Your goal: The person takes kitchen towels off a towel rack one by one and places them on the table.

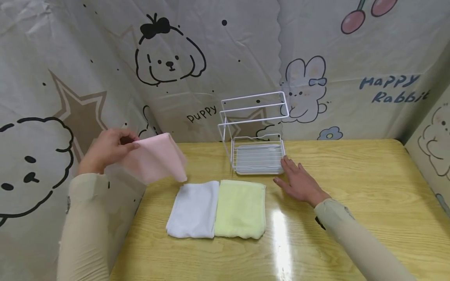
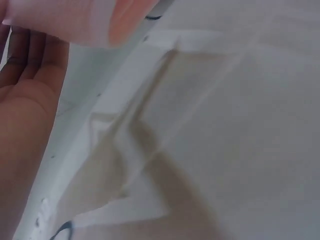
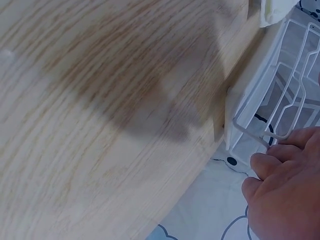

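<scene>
My left hand [image 1: 109, 150] pinches a folded pink towel [image 1: 156, 158] by one corner and holds it up at the left of the table. In the left wrist view part of the pink towel [image 2: 80, 20] shows above the fingers. A white wire rack [image 1: 258, 156] with a tray in its base stands at the back of the table. My right hand [image 1: 300, 181] lies beside it with fingers extended, fingertips at its right front corner. The right wrist view has the right hand [image 3: 287, 185] at the edge of the rack [image 3: 265, 100].
A folded white towel [image 1: 193, 210] and a folded yellow towel [image 1: 240, 210] lie side by side on the wooden table [image 1: 362, 175], in front of the rack. Printed cloth [image 1: 242, 43] hangs behind the table and along its sides.
</scene>
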Motion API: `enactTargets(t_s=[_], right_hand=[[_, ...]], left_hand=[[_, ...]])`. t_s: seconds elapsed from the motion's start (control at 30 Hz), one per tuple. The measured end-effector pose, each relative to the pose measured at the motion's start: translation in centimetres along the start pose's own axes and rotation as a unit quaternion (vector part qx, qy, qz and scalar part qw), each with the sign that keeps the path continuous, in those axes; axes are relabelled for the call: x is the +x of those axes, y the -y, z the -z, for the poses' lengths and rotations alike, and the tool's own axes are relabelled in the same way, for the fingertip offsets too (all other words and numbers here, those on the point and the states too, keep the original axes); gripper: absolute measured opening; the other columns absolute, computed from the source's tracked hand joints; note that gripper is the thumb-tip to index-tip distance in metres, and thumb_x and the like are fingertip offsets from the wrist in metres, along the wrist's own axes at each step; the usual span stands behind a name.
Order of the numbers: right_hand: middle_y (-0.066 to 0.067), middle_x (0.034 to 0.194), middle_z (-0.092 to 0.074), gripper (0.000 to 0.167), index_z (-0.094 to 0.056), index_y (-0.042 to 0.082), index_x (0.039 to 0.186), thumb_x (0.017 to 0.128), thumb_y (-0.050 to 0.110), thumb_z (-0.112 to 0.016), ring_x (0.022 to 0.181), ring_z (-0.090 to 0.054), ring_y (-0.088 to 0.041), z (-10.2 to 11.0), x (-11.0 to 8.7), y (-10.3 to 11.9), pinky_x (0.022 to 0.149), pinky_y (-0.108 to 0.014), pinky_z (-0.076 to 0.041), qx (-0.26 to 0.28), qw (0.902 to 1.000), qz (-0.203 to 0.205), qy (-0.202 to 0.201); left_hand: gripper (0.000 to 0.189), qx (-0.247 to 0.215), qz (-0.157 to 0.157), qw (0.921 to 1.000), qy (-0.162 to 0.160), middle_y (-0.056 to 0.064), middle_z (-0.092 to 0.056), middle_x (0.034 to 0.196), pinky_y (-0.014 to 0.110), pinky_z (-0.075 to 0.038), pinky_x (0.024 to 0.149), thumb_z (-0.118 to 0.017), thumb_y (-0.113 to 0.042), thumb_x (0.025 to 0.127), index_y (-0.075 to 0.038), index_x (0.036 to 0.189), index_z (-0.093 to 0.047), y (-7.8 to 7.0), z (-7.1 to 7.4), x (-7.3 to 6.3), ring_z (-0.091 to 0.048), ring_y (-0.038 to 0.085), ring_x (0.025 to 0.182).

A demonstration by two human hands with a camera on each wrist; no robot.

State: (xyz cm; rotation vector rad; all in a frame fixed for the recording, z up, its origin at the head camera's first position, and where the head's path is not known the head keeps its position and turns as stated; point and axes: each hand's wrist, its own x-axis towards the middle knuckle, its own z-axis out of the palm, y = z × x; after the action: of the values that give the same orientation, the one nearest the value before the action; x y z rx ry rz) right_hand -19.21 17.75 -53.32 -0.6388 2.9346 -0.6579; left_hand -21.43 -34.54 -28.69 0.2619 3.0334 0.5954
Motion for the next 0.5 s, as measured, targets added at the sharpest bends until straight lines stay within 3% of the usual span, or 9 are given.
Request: enactTargets(t_s=[0.2,0.5], right_hand=[[-0.027,0.162,-0.013,0.083,-0.018,-0.010,0.155,0.105,0.051,-0.042,0.149,-0.016,-0.041,-0.1,0.1,-0.1,0.119,-0.057,-0.011,0.002,1.0000,-0.002,0.004],[-0.026,0.163,-0.012,0.083,-0.017,-0.009,0.155,0.105,0.052,-0.042,0.150,-0.014,-0.039,-0.3,0.0,-0.1,0.119,-0.057,-0.011,0.008,1.0000,-0.003,0.000]], left_hand=[[0.012,-0.004,0.003,0.9998,0.020,0.016,-0.067,0.099,0.041,-0.050,0.073,-0.068,-0.010,0.096,-0.001,0.101,-0.072,2.0,-1.6,0.5,-0.057,0.030,0.086],[0.005,0.009,-0.046,0.9986,0.025,0.012,-0.074,0.089,0.039,-0.049,0.074,-0.075,-0.001,0.086,-0.001,0.090,-0.078,3.9,-3.4,1.6,-0.063,0.025,0.082]])
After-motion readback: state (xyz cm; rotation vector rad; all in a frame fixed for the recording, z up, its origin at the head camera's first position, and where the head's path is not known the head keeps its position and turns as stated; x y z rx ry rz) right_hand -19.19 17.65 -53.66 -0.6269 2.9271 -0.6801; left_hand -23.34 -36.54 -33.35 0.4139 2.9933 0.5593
